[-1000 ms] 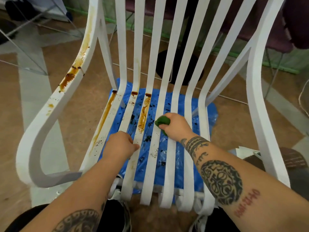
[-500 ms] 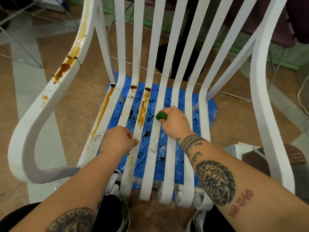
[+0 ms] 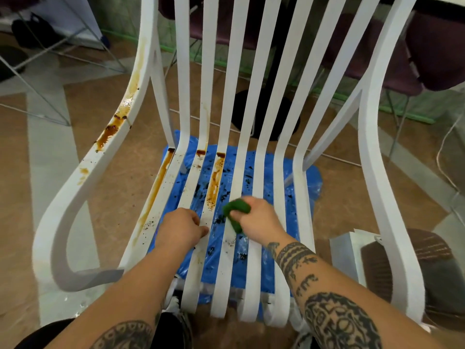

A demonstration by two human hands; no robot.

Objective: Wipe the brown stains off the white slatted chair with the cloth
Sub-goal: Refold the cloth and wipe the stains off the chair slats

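Note:
The white slatted chair (image 3: 259, 102) fills the view. Brown stains (image 3: 214, 181) streak three left seat slats, and more brown stain (image 3: 110, 131) runs down the left armrest. My right hand (image 3: 259, 217) grips a bunched green cloth (image 3: 236, 212) and presses it on a middle seat slat, just right of the stained slat. My left hand (image 3: 181, 230) grips a seat slat on the left, fingers curled over its edge.
A blue plastic sheet (image 3: 312, 177) with dark specks lies on the brown floor under the seat. A dark round stand base (image 3: 266, 114) sits behind the backrest. A brown stool (image 3: 427, 250) and white papers (image 3: 344, 250) lie at the right. Purple chairs (image 3: 415, 46) stand behind.
My right hand has slid the cloth along the middle slat, away and then back toward me, with more cloth showing now. My left hand keeps its hold on the slat.

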